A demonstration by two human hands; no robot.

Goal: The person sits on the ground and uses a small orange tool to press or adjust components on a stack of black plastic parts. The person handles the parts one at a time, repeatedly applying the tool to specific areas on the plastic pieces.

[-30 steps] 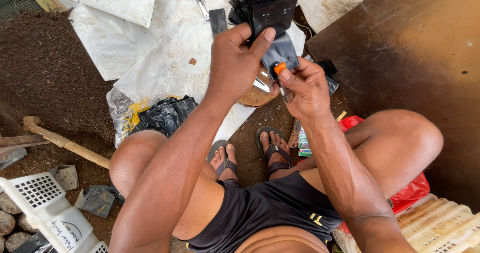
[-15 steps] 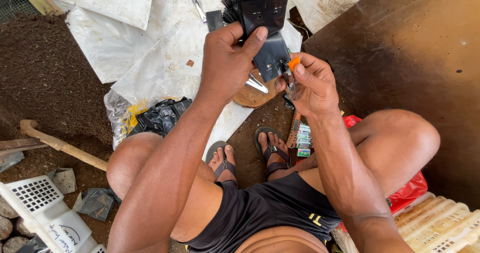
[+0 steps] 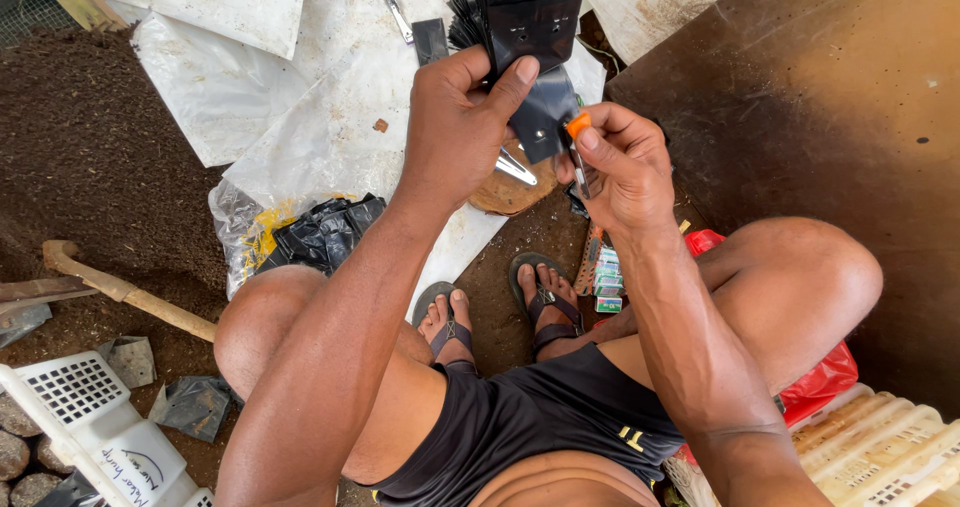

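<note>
- Squatting over bare soil, the person has sandalled feet [image 3: 500, 307] near.
- The right hand [image 3: 620, 167] pinches a small orange-handled tool [image 3: 577, 139] against a black plastic bag [image 3: 540, 117].
- The left hand [image 3: 455, 127] grips that bag's stack [image 3: 525, 17], thumb on top.
- Farther off lie white sacks [image 3: 330, 117].

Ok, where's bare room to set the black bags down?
Bare patches: the brown board on the right, and the white sheet between the metal tool and the soil. Crowded around the feet and under both hands.
</note>
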